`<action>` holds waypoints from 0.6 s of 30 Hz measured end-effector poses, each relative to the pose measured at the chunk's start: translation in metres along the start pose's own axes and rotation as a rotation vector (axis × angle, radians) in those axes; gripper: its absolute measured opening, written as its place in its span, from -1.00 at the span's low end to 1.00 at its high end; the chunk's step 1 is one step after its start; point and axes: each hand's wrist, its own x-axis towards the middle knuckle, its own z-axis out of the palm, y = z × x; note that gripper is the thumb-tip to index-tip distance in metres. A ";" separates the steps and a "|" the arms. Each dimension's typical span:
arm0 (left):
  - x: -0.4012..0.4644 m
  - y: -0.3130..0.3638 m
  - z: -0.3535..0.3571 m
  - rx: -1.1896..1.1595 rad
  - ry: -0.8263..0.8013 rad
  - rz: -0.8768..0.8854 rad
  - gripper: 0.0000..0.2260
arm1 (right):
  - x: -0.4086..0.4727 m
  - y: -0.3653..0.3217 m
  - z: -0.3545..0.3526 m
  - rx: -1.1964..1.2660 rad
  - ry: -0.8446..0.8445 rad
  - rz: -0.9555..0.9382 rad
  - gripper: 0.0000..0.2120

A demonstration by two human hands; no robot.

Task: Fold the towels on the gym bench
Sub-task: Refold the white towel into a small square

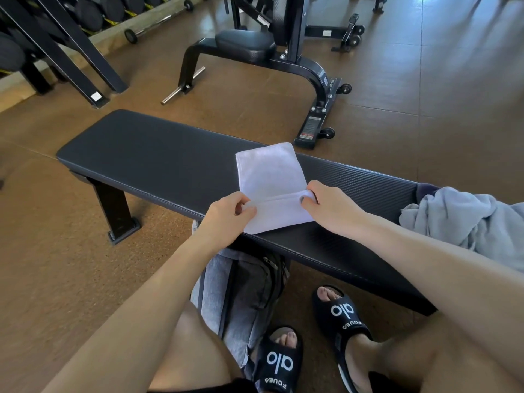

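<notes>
The fingers (246,206) of the left hand (226,217) are curled and pinch the left end of a raised crease in the white towel (269,177); the right hand (330,207) pinches the right end of that crease in the same way. The towel lies flat across the middle of the table (158,154), its near part lapping toward the near edge and its far end reaching the far edge. It looks light, soft and limp, so it will likely sag wherever it is not held; the two ends of the fold line seem the right places to grip. Toward the left end the table is bare, giving room to lay the fold. At the right end a heap of grey cloth (467,219) crowds the surface. A grey bag (243,290) sits on the floor under the near edge.
</notes>
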 end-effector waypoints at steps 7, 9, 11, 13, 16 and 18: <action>0.002 0.002 0.003 0.010 0.022 -0.031 -0.88 | -0.005 -0.007 0.001 -0.119 0.010 -0.039 -0.86; 0.003 0.002 0.006 0.034 0.034 -0.029 -0.87 | -0.004 -0.006 0.003 -0.153 0.031 -0.044 -0.83; 0.002 0.002 0.008 0.081 0.057 -0.006 -0.84 | -0.001 -0.006 0.006 -0.201 0.071 -0.052 -0.80; 0.003 0.005 0.008 0.176 0.116 0.063 -0.79 | 0.002 -0.005 0.008 -0.326 0.147 -0.107 -0.77; 0.006 0.013 0.006 0.429 0.180 0.294 -0.76 | 0.005 0.000 0.013 -0.573 0.240 -0.309 -0.74; 0.010 0.014 0.007 0.622 0.151 0.531 -0.70 | 0.007 0.001 0.014 -0.651 0.235 -0.398 -0.71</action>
